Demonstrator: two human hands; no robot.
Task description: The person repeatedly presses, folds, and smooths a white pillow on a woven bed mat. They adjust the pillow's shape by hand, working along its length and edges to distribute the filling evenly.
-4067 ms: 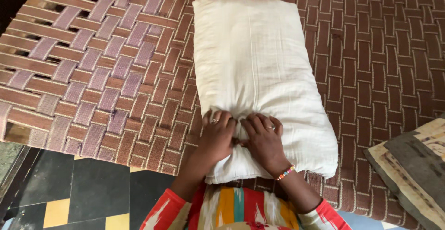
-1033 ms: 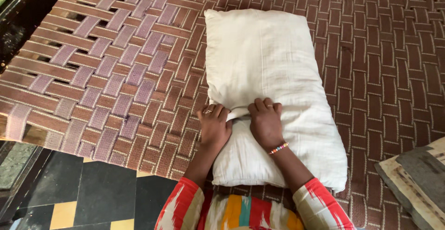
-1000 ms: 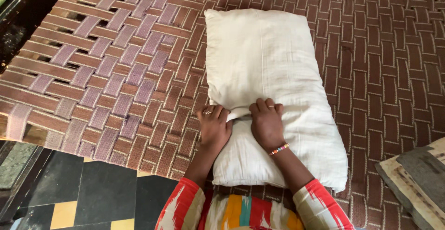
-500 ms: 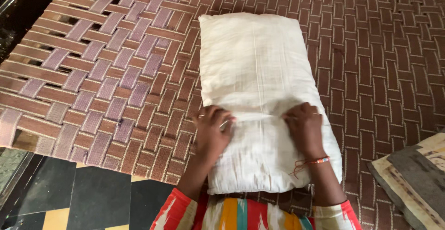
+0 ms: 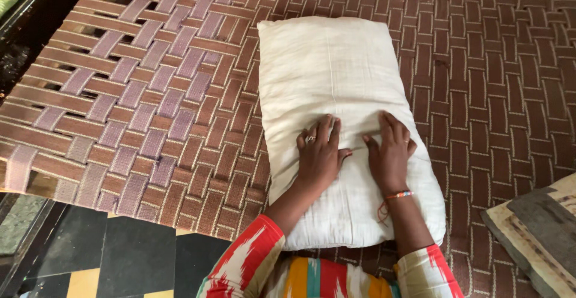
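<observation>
Both hands have drawn back together near the middle of the pillow, after being spread toward its edges half a second ago. Seen from the head camera, the left hand and right hand lie flat on the pillow's near half, palms down, fingers open and extended, gripping nothing. A ring shows on the left hand; a bracelet circles the right wrist. The white pillow rests lengthwise on a woven cot. Right of the pillow, at the frame's edge, lies a grey-and-cream mat. Left of and below the pillow, dark floor tiles show.
</observation>
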